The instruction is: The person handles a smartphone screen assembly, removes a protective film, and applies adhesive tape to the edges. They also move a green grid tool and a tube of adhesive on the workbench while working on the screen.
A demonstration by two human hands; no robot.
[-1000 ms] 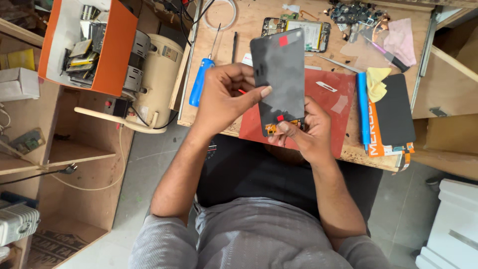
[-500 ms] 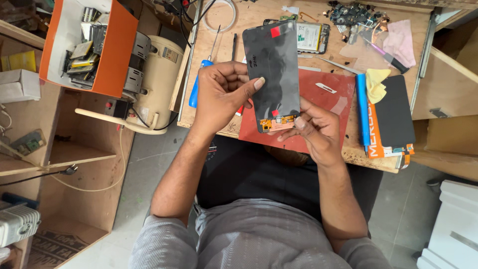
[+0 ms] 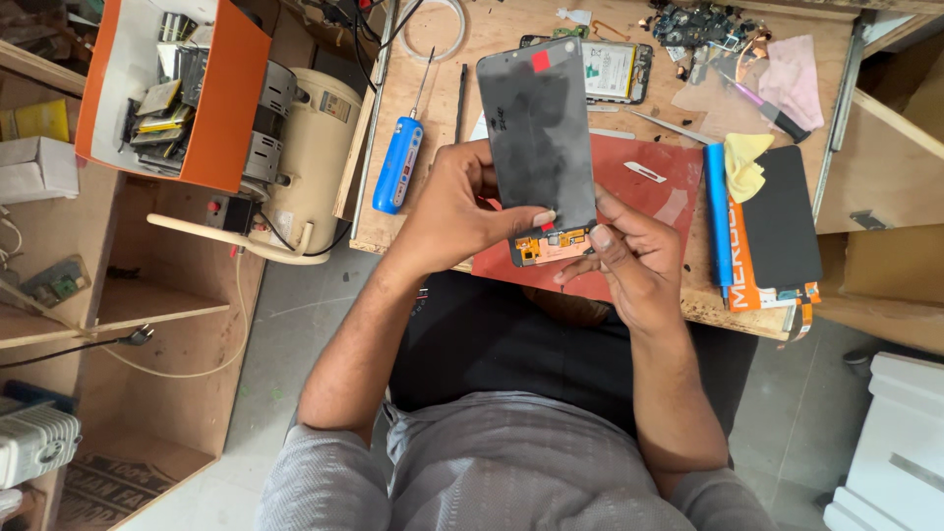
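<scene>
Panel: we hold the phone screen panel [image 3: 539, 133] over the desk [image 3: 492, 39], above the mat [image 3: 639, 197].
Left of panel: screwdriver [image 3: 398, 165] on desk.
Behind: opened phone [image 3: 615, 69].
Right: notebook [image 3: 777, 231] at desk edge.

1. The lower left edge of the dark phone screen panel [image 3: 539, 138] is covered by the fingers of the left hand [image 3: 457, 211].
2. The opened phone [image 3: 615, 71] at the upper middle is partly hidden behind the panel.
3. The red mat [image 3: 644, 192] is partly covered by the right hand [image 3: 629, 261].
4. The small parts [image 3: 693, 25] at the top edge are too small to be told apart.
5. The white box [image 3: 885, 442] is cut off at the lower right.
</scene>
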